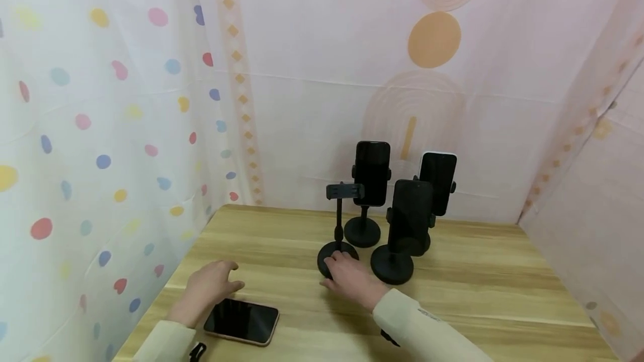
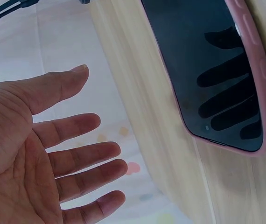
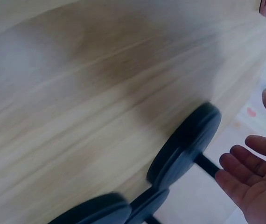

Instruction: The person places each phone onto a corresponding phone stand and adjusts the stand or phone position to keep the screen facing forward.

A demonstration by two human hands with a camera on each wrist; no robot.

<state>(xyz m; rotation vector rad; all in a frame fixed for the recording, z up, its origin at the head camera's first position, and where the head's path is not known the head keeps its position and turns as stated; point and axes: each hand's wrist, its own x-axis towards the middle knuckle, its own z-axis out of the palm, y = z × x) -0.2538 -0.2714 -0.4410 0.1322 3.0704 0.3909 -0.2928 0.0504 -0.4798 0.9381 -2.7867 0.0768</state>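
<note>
My left hand (image 1: 207,289) hovers with spread fingers beside a phone (image 1: 242,322) that lies screen up on the table. In the left wrist view the phone (image 2: 203,60) has a pink case, and its dark screen mirrors the fingers. My right hand (image 1: 354,279) is at a black phone stand (image 1: 345,191) whose holder carries no phone. The right wrist view shows the relaxed fingers (image 3: 235,184) close to the thin stem above the round base (image 3: 189,144); whether they touch it I cannot tell.
Three more black stands hold upright phones: one at the back (image 1: 372,172), a white-edged one at the back right (image 1: 439,183) and one in front (image 1: 411,211). The wooden table (image 1: 478,295) ends at curtains behind and at both sides.
</note>
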